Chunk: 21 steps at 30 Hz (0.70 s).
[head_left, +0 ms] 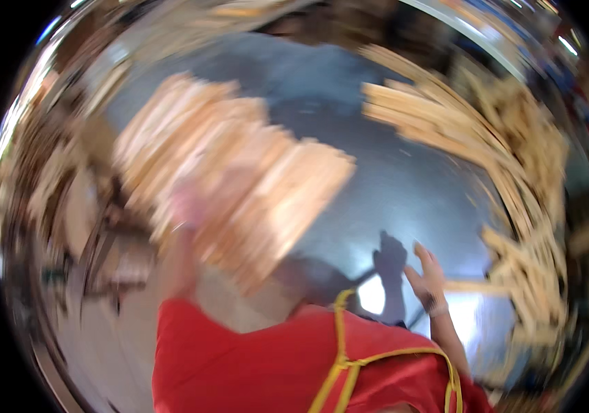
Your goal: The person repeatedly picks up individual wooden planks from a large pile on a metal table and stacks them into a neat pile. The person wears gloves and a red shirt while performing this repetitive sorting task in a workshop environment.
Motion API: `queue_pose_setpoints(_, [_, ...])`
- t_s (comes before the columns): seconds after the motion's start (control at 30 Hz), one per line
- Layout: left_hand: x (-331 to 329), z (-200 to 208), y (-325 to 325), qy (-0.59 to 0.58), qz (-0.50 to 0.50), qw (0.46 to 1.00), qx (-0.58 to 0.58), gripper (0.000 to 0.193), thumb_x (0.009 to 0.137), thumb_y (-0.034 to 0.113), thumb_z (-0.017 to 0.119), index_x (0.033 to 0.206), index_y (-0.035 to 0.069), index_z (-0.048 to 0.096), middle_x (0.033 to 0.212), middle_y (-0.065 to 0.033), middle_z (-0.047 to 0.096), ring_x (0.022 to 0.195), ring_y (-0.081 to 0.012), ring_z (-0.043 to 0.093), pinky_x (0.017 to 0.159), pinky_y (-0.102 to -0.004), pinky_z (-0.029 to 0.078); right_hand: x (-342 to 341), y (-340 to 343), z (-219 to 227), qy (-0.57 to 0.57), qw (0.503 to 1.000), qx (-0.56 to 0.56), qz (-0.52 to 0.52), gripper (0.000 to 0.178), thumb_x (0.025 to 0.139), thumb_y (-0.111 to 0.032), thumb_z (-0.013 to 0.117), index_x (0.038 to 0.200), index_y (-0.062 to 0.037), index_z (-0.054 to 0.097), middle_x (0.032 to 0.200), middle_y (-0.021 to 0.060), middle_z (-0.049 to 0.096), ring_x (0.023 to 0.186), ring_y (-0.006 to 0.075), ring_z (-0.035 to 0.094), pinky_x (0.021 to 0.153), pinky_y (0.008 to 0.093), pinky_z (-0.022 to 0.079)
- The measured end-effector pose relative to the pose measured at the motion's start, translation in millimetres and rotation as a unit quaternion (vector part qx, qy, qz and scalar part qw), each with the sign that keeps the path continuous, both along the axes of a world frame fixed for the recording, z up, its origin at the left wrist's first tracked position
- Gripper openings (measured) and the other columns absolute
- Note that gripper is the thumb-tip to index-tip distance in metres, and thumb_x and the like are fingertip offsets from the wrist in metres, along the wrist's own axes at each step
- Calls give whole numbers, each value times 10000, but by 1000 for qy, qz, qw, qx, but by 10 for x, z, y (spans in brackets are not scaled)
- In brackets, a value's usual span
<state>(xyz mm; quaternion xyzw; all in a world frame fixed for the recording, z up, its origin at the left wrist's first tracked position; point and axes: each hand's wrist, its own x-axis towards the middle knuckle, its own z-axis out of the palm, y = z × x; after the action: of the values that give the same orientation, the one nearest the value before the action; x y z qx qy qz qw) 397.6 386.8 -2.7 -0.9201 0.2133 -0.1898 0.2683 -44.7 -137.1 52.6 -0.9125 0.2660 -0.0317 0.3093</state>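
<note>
My left hand (191, 201) is over the near left part of a wide layer of pale wooden strips (287, 193) laid side by side on a dark, shiny table (329, 227). Motion smears its fingers, so whether it touches or grips a strip cannot be told. My right hand (429, 278) hovers at the near right of the table with thumb and fingers apart, holding nothing. Its shadow falls on the tabletop beside it. A single wooden stick (477, 286) lies just right of that hand.
Along the right side lie loose wooden strips (439, 134) and a tangled heap of offcuts (532, 255). More wood pieces (67, 186) are stacked beyond the table on the left, blurred. A pale beam (470, 31) crosses the far right.
</note>
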Motion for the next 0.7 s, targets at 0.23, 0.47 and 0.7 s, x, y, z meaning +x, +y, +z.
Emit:
queue_pose_setpoints(0.23, [-474,53,-116,108,123,980,-112,850,994,553,687,1642,77,409,1650,-219,449,1536,-371,438,1243,-487,432,-1317,-1427,-664,88,856,-245,-447,878,826,-438,790,1577,-96,488,1482,202,575,1341,419,582,1128,501,478])
queue_pose_setpoints(0.47, [-1788,-203,-2471,341,-314,823,-328,740,919,230,750,1584,30,495,1561,-214,559,1479,-392,496,1209,-502,422,-1253,-1490,-943,26,772,19,-635,994,793,-391,803,1624,-48,376,1493,336,513,1322,477,588,1123,480,494])
queue_pose_setpoints(0.7, [-3612,-202,-4339,413,-367,814,-180,840,809,411,853,1516,105,519,1275,-140,627,1220,-354,625,1005,-499,511,-918,-694,-345,41,943,293,-155,814,871,-352,751,1561,-45,448,1234,261,658,1238,433,624,1079,512,500])
